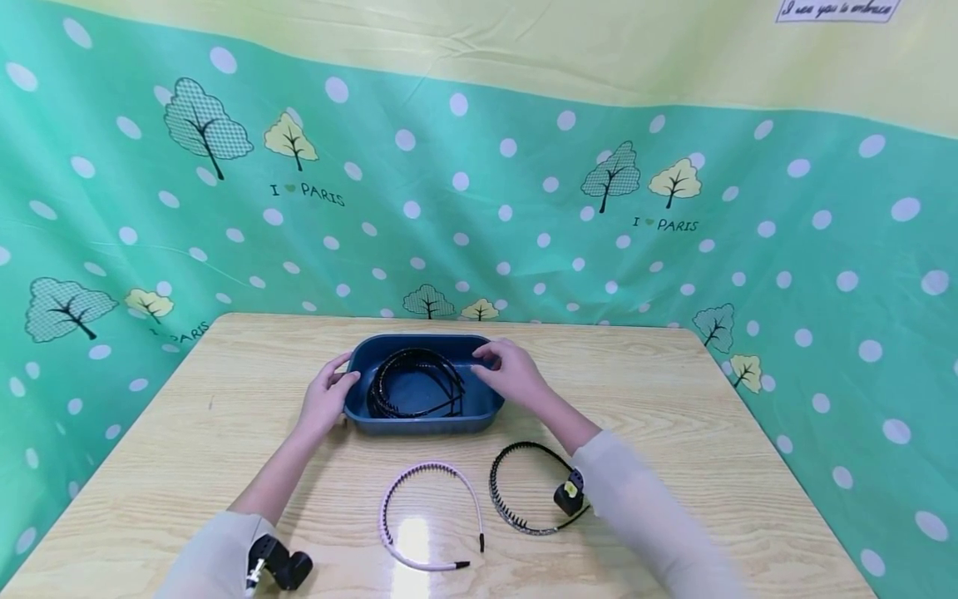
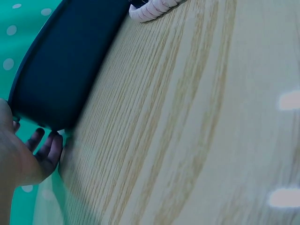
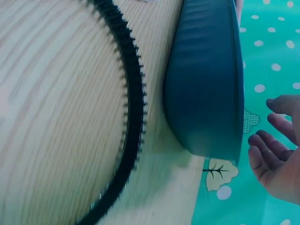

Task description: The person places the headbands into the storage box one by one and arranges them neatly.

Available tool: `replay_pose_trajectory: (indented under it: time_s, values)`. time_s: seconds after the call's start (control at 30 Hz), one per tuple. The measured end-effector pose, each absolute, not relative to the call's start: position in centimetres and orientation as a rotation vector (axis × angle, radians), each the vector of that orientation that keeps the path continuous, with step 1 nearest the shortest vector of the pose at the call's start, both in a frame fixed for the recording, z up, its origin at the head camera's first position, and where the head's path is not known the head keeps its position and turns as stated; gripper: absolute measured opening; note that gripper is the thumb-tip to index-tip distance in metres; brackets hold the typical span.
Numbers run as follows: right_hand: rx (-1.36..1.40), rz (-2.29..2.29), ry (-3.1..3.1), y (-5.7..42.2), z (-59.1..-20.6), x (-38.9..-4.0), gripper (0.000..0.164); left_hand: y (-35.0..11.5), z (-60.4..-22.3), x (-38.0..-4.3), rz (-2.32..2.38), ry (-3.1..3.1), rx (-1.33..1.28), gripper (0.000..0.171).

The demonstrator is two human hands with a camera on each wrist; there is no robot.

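A dark blue plastic tub (image 1: 419, 426) sits toward the back of the table, with several black headbands (image 1: 382, 391) lying coiled together inside it. My left hand (image 1: 326, 398) grips the tub's left end, thumb at the rim. In the left wrist view the fingers (image 2: 55, 146) curl round the tub's end wall. Over the tub's right end is my right hand (image 1: 515, 374), holding nothing. The right wrist view shows its loosely bent fingers (image 3: 265, 150) apart from the tub wall.
In front of the tub lie a pale pink toothed headband (image 1: 385, 507) and, to its right, a black toothed headband (image 1: 497, 491), partly covered by the right wrist camera (image 1: 569, 492). A green dotted curtain (image 1: 509, 233) hangs behind the wooden table (image 1: 262, 374).
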State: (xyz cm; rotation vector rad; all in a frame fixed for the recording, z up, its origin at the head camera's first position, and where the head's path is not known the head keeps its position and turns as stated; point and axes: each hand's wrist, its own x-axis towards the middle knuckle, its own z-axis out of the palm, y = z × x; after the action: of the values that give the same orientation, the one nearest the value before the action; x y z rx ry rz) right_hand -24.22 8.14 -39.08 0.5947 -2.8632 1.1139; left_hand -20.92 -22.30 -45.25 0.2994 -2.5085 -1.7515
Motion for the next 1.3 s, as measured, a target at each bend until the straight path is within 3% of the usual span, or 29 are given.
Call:
replay_pose_trajectory:
  time_s: [0.7,1.3]
  values:
    - [0.654,0.957,-2.983,13.0,-38.7,-22.3,0.022,-22.3,-45.3,-20.8,-1.784,-2.487,0.304,0.05]
    - [0.891,0.865,-2.98,15.9,-39.7,-21.3,0.019,-22.4,-45.4,-20.9,-1.758,-2.494,0.274,0.05]
